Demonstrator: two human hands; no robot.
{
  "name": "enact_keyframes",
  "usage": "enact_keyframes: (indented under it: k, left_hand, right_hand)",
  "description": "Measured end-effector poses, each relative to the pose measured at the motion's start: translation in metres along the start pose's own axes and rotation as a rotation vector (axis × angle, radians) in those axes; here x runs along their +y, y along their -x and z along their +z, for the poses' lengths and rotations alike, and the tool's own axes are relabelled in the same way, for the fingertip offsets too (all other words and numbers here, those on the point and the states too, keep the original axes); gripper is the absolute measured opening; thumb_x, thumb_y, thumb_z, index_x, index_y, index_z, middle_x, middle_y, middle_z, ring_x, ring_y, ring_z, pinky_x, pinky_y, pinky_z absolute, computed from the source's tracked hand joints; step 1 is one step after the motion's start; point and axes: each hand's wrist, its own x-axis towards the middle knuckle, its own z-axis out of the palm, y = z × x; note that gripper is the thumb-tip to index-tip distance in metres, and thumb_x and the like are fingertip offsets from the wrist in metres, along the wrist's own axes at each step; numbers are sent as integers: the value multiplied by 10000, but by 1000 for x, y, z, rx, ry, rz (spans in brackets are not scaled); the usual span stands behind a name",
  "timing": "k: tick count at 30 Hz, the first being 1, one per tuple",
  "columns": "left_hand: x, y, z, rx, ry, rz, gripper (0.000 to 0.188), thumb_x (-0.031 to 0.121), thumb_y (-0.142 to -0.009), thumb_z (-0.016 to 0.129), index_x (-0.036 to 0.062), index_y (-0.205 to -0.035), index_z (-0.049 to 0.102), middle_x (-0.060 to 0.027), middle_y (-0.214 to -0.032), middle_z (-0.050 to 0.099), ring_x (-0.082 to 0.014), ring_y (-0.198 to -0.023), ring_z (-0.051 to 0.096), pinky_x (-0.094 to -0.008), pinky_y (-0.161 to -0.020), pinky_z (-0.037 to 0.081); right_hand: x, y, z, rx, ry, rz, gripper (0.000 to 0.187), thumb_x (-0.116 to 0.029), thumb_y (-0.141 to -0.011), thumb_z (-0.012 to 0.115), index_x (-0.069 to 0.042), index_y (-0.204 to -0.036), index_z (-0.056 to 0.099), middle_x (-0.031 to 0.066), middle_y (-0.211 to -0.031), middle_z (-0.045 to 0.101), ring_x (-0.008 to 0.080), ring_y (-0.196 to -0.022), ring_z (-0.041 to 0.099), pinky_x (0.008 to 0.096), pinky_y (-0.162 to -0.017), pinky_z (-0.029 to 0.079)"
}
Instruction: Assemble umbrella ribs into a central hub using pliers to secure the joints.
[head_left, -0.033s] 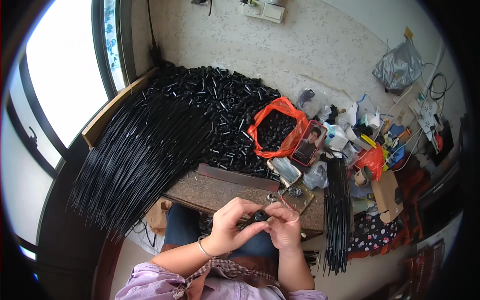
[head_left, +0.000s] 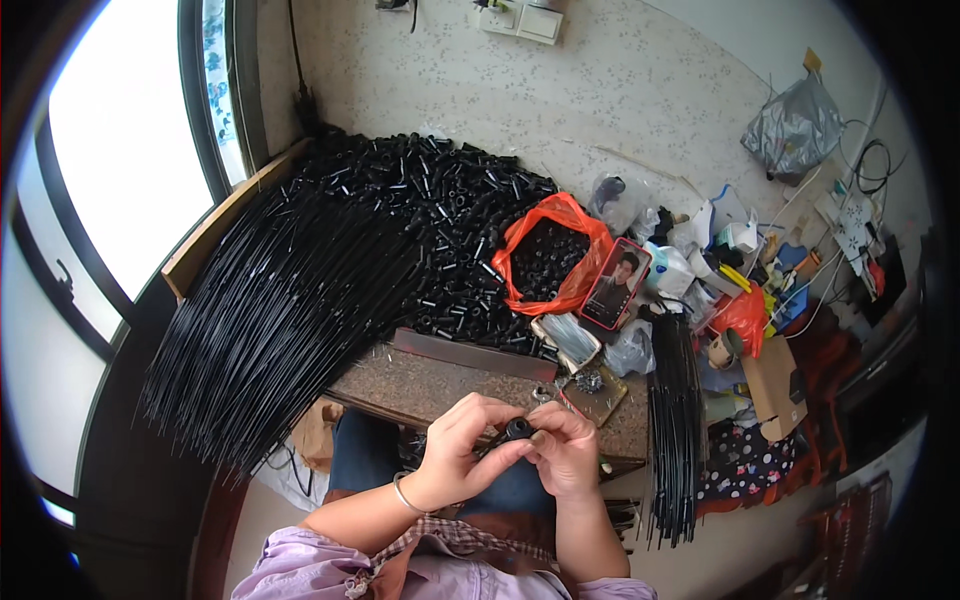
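Just above my lap, my left hand point(head_left: 470, 445) and my right hand point(head_left: 565, 455) meet around a small black tubular part point(head_left: 519, 428). Its round end with a dark hole faces up between the fingertips. Thumb and fingers of both hands pinch it, and they cover most of its body. Beyond the hands, the bench holds a large heap of similar short black tubular pieces point(head_left: 450, 210). A red plastic bag point(head_left: 510, 240), rolled open, contains many small black round parts point(head_left: 550, 262).
Long thin black rods point(head_left: 280, 310) fan over the bench's left side, and another bundle point(head_left: 675, 430) hangs off its right. A dark red bar point(head_left: 470, 355) borders the heap. A phone point(head_left: 617, 285), a clear box point(head_left: 570, 342), a small tray point(head_left: 597, 398) and clutter point(head_left: 740, 270) lie right.
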Motion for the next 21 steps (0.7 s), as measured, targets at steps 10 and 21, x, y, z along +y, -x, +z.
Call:
enact_keyframes:
  k: [10, 21]
  left_hand:
    - [-14, 17, -6, -522, 730, -367, 621, 600, -859, 312, 16, -1026, 438, -103, -787, 538, -155, -670, 553, -265, -573, 439]
    - [-24, 9, -4, -197, 709, -417, 422, 422, -890, 476, 2, -862, 511, -23, -722, 500, -56, -569, 406, -192, -510, 331]
  right_hand:
    - [-7, -6, 19, -138, 182, 131, 747, -93, -529, 835, -60, -1154, 426, 6, -938, 443, 89, -831, 477, 219, -722, 427]
    - [-40, 2, 47, 42, 1571, -880, 287, -224, -616, 758, -80, -835, 640, 20, -832, 524, 196, -746, 498, 357, -704, 372]
